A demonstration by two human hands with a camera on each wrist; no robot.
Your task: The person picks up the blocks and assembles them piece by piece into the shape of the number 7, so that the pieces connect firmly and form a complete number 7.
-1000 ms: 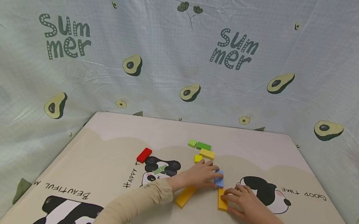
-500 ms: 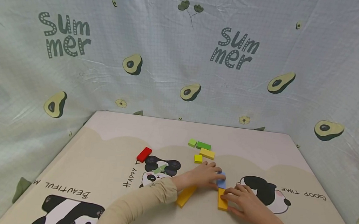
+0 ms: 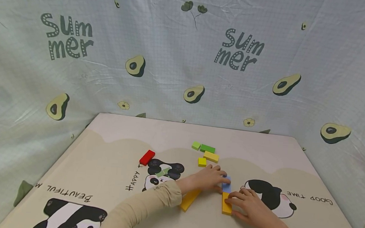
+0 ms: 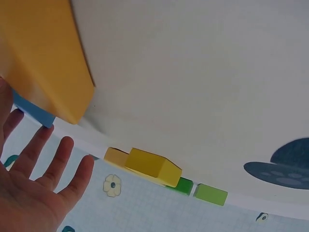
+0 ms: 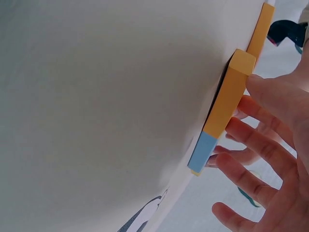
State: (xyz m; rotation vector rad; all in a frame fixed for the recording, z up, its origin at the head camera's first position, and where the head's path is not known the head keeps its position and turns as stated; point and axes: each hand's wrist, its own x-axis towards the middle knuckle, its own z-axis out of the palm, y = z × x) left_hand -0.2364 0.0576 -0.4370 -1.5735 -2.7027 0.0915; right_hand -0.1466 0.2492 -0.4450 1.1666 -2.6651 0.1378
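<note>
Blue rectangular block [image 3: 227,188] slid right; your left hand [image 3: 207,178] touches it, right hand [image 3: 250,207] an orange rectangular block [image 3: 226,208], visible fingers [image 4: 58,161] extended.

Blocks: eight in total. Clock reference: desk [image 3: 247,144] centre, head view; far edge at 12 o'clock.

- Orange, two: first orange block [image 3: 226,208] at 4, second orange block [image 3: 190,201] at 6.
- Yellow, two: long yellow block [image 3: 211,156] and short yellow block [image 3: 202,162], both toward 1.
- Green, two: light block [image 3: 196,146] and dark block [image 3: 207,149], both near 12.
- Blue, one: blue block [image 3: 226,187] at 3.
- Red, one: red block [image 3: 147,157] at 10.

Hands: two, left hand [image 3: 208,178] and right hand [image 3: 252,209].
</note>
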